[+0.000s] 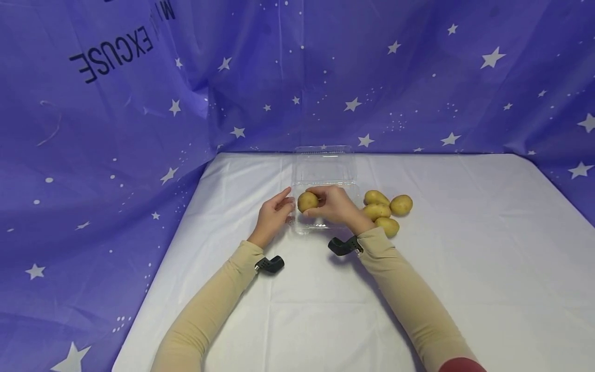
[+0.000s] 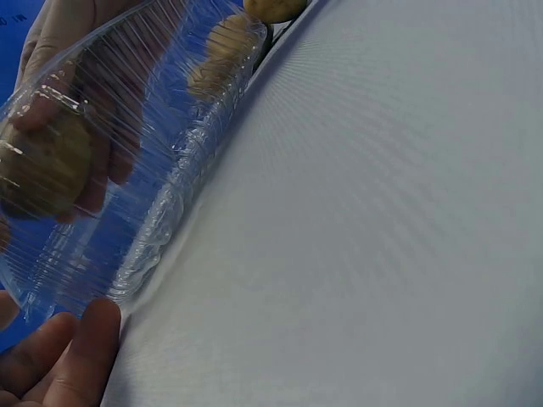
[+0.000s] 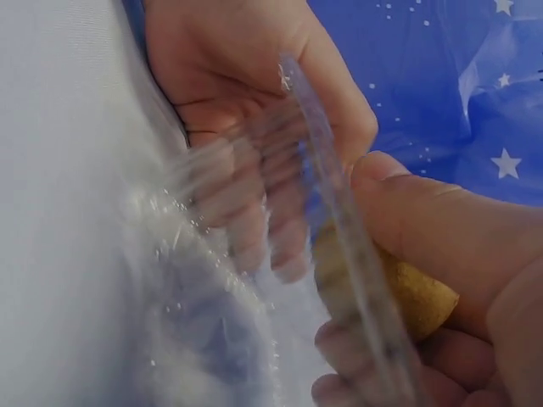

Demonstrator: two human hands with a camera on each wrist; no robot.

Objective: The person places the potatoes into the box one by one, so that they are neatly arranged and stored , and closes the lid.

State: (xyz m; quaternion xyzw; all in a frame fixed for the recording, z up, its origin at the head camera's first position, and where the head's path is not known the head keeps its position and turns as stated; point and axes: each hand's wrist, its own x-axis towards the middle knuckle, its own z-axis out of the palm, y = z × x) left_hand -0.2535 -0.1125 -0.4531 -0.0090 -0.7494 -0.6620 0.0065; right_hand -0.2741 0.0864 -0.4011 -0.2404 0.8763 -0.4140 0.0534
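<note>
A potato (image 1: 307, 202) is held between the thumb and fingers of my right hand (image 1: 337, 205), above the base of a clear plastic clamshell box (image 1: 303, 228). The box's lid (image 1: 324, 164) stands hinged back on the far side. At the box's left side is my left hand (image 1: 271, 217), its fingers loosely extended. In the left wrist view its fingertips (image 2: 100, 326) are close against the box's lower edge; whether they press it I cannot tell. Through the clear wall, the right wrist view shows the left palm (image 3: 229, 76) facing the box.
Several loose potatoes (image 1: 376, 211) lie grouped on the white tablecloth (image 1: 465, 258), just right of the box. A purple star-printed cloth (image 1: 395, 77) hangs behind and along the left. Dark camera mounts (image 1: 345, 246) sit on both wrists.
</note>
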